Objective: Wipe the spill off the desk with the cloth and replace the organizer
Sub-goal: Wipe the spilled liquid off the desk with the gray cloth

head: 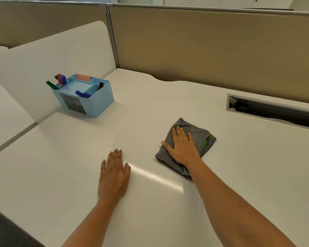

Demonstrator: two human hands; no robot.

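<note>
Both my hands lie spread flat: left hand [113, 175] on bare tabletop [239, 166], right hand [183, 147] pressing the cloth [206, 139]. I see no spill; I may miss it. Organizer [84, 97] sits far left, markers [62, 80] tippable.

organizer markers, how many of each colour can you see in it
In the organizer, by colour:
green marker: 1
red marker: 1
purple markers: 3, two upright and one lying
black marker: 1
Total: 6, though the upright cluster overlaps
</note>
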